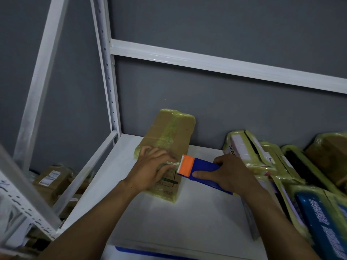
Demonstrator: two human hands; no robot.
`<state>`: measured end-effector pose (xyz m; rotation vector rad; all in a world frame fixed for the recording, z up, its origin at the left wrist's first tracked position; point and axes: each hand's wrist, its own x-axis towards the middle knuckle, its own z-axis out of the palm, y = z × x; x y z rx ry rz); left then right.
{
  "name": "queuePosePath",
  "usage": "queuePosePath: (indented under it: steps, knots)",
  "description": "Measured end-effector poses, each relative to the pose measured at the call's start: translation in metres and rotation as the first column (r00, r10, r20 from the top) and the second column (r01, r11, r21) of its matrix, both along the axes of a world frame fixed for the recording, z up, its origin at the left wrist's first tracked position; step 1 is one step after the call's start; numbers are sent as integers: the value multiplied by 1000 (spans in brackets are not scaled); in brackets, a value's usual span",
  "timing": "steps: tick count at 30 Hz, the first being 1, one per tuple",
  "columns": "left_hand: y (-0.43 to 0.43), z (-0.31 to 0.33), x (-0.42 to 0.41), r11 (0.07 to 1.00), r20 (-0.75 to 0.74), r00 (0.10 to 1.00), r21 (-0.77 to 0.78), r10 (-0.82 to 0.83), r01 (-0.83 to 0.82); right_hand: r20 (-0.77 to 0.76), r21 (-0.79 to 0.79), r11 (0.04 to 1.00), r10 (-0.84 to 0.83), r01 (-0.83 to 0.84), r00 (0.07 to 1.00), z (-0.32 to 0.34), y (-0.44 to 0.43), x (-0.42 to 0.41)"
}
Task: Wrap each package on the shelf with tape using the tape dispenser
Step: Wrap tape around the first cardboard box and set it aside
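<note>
Head: glossy tape [167,164] over flat cardboard package [170,147]

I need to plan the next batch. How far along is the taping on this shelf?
Done: the packages stacked at right already show yellowish tape. In hand: the left hand presses tape onto the cardboard box while the right hand holds the tape dispenser against it. Left: no bare package shows on this shelf.

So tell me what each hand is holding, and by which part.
Right hand grips the tape dispenser around its blue body. Left hand presses flat on the cardboard package, gripping nothing.
</note>
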<state>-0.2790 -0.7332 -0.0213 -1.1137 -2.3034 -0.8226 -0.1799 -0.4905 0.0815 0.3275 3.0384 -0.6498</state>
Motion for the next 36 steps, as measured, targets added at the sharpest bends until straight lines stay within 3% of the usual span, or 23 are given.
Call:
queuePosePath:
  steps: [11, 24, 30, 36]
  knots:
    - [-10, 8, -5, 994, 18, 997, -82, -73, 74, -17, 48, 999, -24, 25, 1000, 3, 12, 10]
    - [-2, 1, -7, 999, -25, 1000, 36, -9, 10, -10, -34, 999, -41, 41, 999, -8, 9, 9]
    - [-12, 13, -17, 992, 136, 985, 85, -103, 92, -42, -106, 994, -5, 1, 999, -1, 7, 19]
    - [-20, 17, -19, 984, 198, 970, 134, -141, 116, -23, -127, 991, -34, 31, 999, 0, 19, 33]
